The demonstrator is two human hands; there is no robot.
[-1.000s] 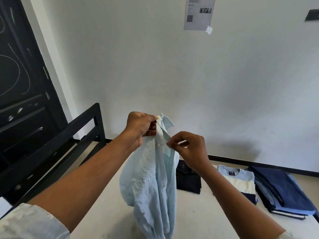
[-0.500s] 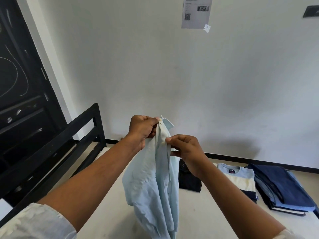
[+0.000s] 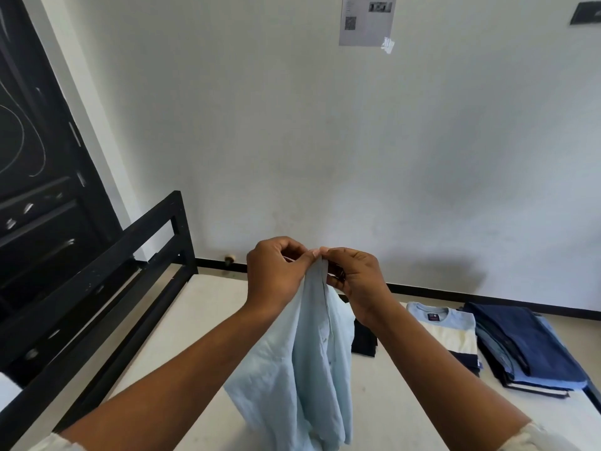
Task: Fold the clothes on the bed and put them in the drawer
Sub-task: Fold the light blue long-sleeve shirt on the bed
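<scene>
A pale blue button shirt point(image 3: 305, 362) hangs in the air above the bed point(image 3: 182, 323). My left hand point(image 3: 276, 271) pinches its top edge from the left. Right beside it, my right hand point(image 3: 354, 281) pinches the same top edge, and the fingertips of both hands meet there. The shirt's lower part drops out of the frame at the bottom. No drawer is in view.
On the mattress to the right lie a folded black garment point(image 3: 364, 340), a folded blue, cream and navy T-shirt point(image 3: 448, 333) and a stack of folded navy and blue clothes point(image 3: 527, 346). A black bed frame point(image 3: 130, 242) runs along the left, with a dark door point(image 3: 39, 164) behind it.
My right hand has moved up along the shirt's front to meet my left hand at the top. Both hands sit lower and closer together, and the collar tip no longer sticks up.
</scene>
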